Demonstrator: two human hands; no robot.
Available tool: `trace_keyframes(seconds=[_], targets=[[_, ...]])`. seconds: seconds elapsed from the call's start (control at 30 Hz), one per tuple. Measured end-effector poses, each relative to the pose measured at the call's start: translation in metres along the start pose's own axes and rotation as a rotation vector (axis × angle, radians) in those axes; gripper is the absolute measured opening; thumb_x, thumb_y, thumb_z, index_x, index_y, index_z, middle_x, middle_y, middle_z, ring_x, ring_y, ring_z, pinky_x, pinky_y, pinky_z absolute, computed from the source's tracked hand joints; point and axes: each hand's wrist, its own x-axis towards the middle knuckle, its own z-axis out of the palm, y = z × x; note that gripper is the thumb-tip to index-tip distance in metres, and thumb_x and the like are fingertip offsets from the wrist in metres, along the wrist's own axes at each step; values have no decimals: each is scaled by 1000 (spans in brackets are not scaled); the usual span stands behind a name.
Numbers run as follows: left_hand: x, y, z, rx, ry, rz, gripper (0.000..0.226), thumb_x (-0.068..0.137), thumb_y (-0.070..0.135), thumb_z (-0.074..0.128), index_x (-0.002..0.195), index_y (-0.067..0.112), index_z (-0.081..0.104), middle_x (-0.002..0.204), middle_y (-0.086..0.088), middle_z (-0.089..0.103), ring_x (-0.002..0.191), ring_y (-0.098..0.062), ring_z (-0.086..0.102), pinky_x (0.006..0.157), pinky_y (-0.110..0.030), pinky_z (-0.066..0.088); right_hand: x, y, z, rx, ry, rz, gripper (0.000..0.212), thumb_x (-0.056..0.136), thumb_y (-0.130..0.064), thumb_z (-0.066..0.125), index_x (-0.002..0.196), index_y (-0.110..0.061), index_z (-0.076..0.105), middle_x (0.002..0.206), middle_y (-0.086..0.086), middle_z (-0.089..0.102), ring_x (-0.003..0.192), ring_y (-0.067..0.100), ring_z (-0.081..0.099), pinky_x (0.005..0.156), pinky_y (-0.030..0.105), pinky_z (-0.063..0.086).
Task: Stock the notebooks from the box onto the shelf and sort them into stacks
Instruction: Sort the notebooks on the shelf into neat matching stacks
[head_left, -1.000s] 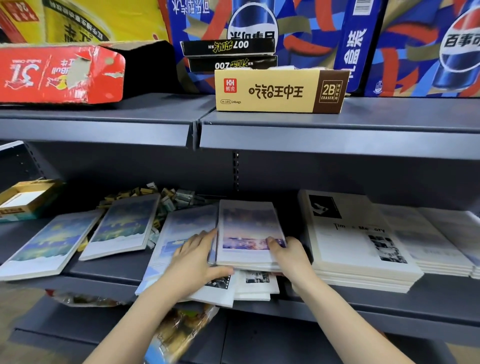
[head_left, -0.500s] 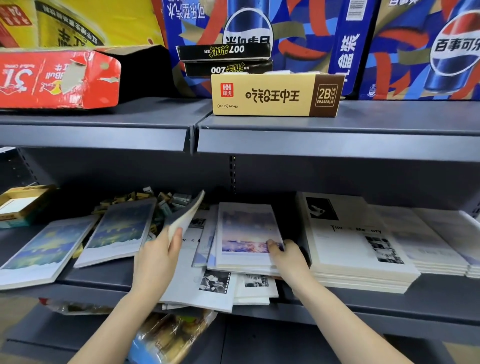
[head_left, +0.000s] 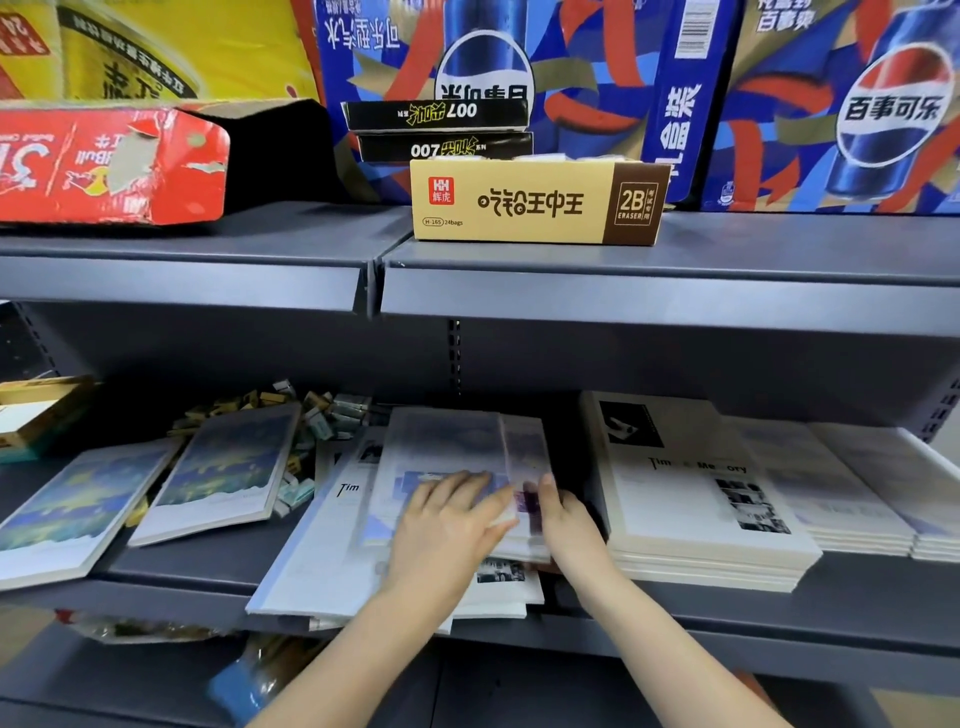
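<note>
Purple-blue notebook (head_left: 441, 452) is down flat now, centre of the frame, on top of the messy pile (head_left: 332, 561) on the lower shelf (head_left: 727, 618). Half a second back your left hand had it tipped up on edge, clear of the pile. A second back it lay just left of the purple cover. So one more cover has gone onto its match, which is what the job wants. It's not square though: a purple strip of the one beneath shows along its right side, and white covers fan out at the bottom over the shelf lip.

Left hand (head_left: 452, 525) lies on the cover, fingers straight and spread, pressing rather than gripping. Right hand (head_left: 566, 519) hasn't budged from the pile's right edge. Its thumb is on top and the fingers are tucked under out of sight, so it reads as a pinch, bit blurry though.

Rest is unchanged: white stack (head_left: 691, 509) at right, blue notebooks (head_left: 228, 467) at left, erasers (head_left: 317, 410) behind them. My guess is you square the edges next, and the white covers underneath belong on the white stack.
</note>
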Motion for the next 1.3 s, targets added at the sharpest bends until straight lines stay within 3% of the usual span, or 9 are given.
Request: trace_keyframes(seconds=[0.23,0.37,0.47,0.6,0.73,0.9,0.97,1.07,1.3], targets=[[15,23,1,-40,-175,127,73,67,73,23,111,33,66,129,11,56,128,-12,42,102,-30,19,-3,-7,-9,143,-137,64,42,94,-50,44,105,-13,60,83,1,63,72,11,60,60,24,49],[12,6,-10,-534,35,-174,63,75,67,30,101,28,72,113,15,63,117,-10,46,102,-35,33,0,0,-8,209,-202,40,17,95,-36,50,95,-21,58,81,-3,66,72,10,61,67,26,52],[7,-25,-16,-459,225,-492,40,92,44,40,114,20,63,116,1,62,114,-22,49,96,-38,38,1,4,-7,239,-203,65,21,95,-36,50,105,-19,56,98,5,68,82,17,63,70,30,56],[9,-57,-16,-725,38,-866,46,97,34,41,134,6,41,127,-16,53,109,-32,52,84,-38,48,4,0,-7,173,-203,60,23,96,-37,47,106,-17,54,84,3,59,70,14,54,61,22,50],[14,-61,-16,-1025,-29,-1007,46,96,35,45,133,8,43,122,-12,55,104,-29,54,84,-40,50,8,-7,-7,32,-182,-5,24,97,-35,45,95,-13,54,69,-2,52,59,10,49,46,14,39],[23,-58,-19,-1147,-165,-1092,44,89,43,58,114,8,48,111,-8,55,69,-20,47,56,-28,36,14,-5,5,-137,-122,5,28,93,-47,40,89,-22,52,113,10,49,117,28,43,83,28,36],[24,-57,-16,-1140,-201,-1098,46,85,47,62,110,12,46,114,-7,49,73,-15,45,66,-31,39,15,-3,9,-82,-112,-32,25,92,-46,43,88,-23,52,100,6,57,115,29,49,84,32,41],[25,-58,-14,-1165,-209,-1104,62,82,51,63,124,9,44,136,-10,43,117,-29,46,93,-40,39,16,-2,9,-66,-94,-46,30,83,-53,49,79,-25,58,78,1,62,102,31,58,80,35,48],[29,-65,-17,-1259,-355,-1004,99,62,60,75,141,14,37,148,-6,36,138,-25,30,113,-45,24,16,-8,-1,-50,-78,-39,23,87,-43,56,92,-22,61,105,4,47,112,19,40,87,29,43]])
